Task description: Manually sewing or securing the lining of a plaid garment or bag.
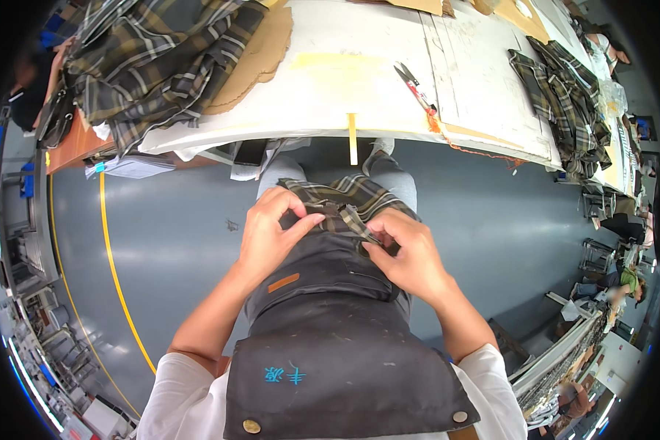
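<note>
A dark plaid fabric piece (352,194) with olive and white stripes lies across my lap, over the dark apron (323,271). My left hand (275,224) is at its left part, thumb and index finger bent toward each other at the cloth. On the right, my right hand (403,246) pinches a narrow folded strip of the same plaid fabric between thumb and fingers. Between the hands the cloth is bunched and partly folded over. The underside of the piece is hidden.
Ahead stands a white-topped table (330,99) with red-handled thread snips (416,88) and orange thread (436,125) near its edge. Plaid garments are heaped at the left (154,66) and right (565,103). Brown cardboard (260,70) lies by the left heap. Other people sit far right.
</note>
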Tool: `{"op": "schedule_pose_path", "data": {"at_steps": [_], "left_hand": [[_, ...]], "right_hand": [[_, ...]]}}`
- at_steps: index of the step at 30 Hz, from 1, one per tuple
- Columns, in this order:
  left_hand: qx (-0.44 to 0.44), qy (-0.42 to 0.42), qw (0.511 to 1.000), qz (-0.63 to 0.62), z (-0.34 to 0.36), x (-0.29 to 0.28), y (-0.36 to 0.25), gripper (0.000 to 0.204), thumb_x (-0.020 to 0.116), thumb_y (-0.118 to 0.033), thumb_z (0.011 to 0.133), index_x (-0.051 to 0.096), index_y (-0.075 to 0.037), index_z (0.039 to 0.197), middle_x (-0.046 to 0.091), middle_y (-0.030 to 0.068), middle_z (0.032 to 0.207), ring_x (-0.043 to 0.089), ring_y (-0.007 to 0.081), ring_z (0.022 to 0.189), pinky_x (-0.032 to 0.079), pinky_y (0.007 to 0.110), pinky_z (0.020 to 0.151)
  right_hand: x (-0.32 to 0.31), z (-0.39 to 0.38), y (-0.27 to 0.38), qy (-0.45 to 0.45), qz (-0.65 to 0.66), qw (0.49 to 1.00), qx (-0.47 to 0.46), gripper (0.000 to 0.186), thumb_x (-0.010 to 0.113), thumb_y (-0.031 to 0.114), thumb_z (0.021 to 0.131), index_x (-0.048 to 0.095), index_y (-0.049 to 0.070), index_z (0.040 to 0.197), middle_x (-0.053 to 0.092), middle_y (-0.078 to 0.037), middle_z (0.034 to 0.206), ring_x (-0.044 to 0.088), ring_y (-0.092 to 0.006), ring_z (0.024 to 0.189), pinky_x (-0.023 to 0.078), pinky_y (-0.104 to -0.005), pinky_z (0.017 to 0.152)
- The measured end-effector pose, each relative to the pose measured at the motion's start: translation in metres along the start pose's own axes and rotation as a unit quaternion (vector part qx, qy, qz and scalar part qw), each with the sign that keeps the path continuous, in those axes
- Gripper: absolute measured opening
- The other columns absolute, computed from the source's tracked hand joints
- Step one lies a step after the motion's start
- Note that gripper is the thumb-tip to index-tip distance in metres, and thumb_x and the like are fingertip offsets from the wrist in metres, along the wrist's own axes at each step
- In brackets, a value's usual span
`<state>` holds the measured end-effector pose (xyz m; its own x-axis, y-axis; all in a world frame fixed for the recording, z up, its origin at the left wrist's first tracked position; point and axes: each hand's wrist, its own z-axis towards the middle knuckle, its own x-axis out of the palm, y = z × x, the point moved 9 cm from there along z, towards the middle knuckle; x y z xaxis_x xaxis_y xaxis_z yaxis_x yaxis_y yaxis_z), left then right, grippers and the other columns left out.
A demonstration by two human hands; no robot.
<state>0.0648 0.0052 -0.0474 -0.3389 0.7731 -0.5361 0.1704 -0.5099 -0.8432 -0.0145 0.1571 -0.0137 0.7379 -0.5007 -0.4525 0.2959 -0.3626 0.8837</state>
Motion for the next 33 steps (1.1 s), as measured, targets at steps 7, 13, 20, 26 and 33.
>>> {"op": "schedule_pose_path", "data": {"at_steps": [7, 13, 20, 26, 33], "left_hand": [[-0.027, -0.003, 0.995, -0.093, -0.019, -0.003, -0.023, 0.018, 0.07, -0.002, 0.067, 0.057, -0.002, 0.079, 0.059, 0.0035, 0.083, 0.055, 0.0124, 0.076, 0.042, 0.026, 0.068], [-0.02, 0.02, 0.983, -0.181, -0.025, 0.01, -0.026, 0.014, 0.068, 0.001, 0.07, 0.057, -0.002, 0.078, 0.058, 0.0029, 0.079, 0.054, 0.0088, 0.077, 0.042, 0.024, 0.071], [-0.126, 0.153, 0.939, -0.282, -0.039, 0.036, -0.022, 0.018, 0.064, 0.002, 0.075, 0.06, 0.0, 0.092, 0.059, 0.0051, 0.098, 0.054, 0.0124, 0.089, 0.042, 0.027, 0.083], [-0.281, 0.196, 0.724, -0.599, -0.06, 0.07, -0.015, 0.031, 0.069, -0.001, 0.071, 0.058, 0.001, 0.1, 0.056, 0.0095, 0.105, 0.055, 0.0186, 0.096, 0.044, 0.034, 0.085], [-0.247, 0.256, 0.502, -0.788, -0.065, 0.081, -0.049, 0.056, 0.071, -0.005, 0.064, 0.047, 0.006, 0.113, 0.056, 0.0138, 0.105, 0.056, 0.0215, 0.096, 0.045, 0.033, 0.082]], "right_hand": [[-0.01, -0.017, 0.042, 0.02, -0.034, 0.995, -0.097, 0.021, 0.061, -0.007, 0.066, 0.054, -0.001, 0.085, 0.054, -0.01, 0.077, 0.056, -0.0247, 0.064, 0.044, -0.0326, 0.051], [-0.017, -0.025, 0.044, 0.0, -0.045, 0.993, -0.105, 0.021, 0.06, -0.008, 0.065, 0.055, 0.0, 0.084, 0.055, -0.009, 0.077, 0.056, -0.0245, 0.064, 0.044, -0.0322, 0.052], [-0.026, -0.024, 0.039, -0.009, -0.058, 0.995, -0.085, 0.022, 0.059, -0.009, 0.064, 0.057, 0.001, 0.083, 0.056, -0.008, 0.08, 0.057, -0.0226, 0.066, 0.045, -0.0302, 0.053], [-0.032, -0.017, 0.048, -0.004, -0.028, 0.995, -0.095, 0.021, 0.058, -0.01, 0.064, 0.058, 0.002, 0.082, 0.056, -0.008, 0.079, 0.057, -0.0204, 0.064, 0.044, -0.0289, 0.052], [-0.02, -0.009, 0.039, 0.09, 0.024, 0.995, -0.032, 0.019, 0.058, -0.01, 0.061, 0.059, 0.002, 0.076, 0.058, -0.005, 0.076, 0.052, -0.0126, 0.06, 0.042, -0.0243, 0.051]]}}
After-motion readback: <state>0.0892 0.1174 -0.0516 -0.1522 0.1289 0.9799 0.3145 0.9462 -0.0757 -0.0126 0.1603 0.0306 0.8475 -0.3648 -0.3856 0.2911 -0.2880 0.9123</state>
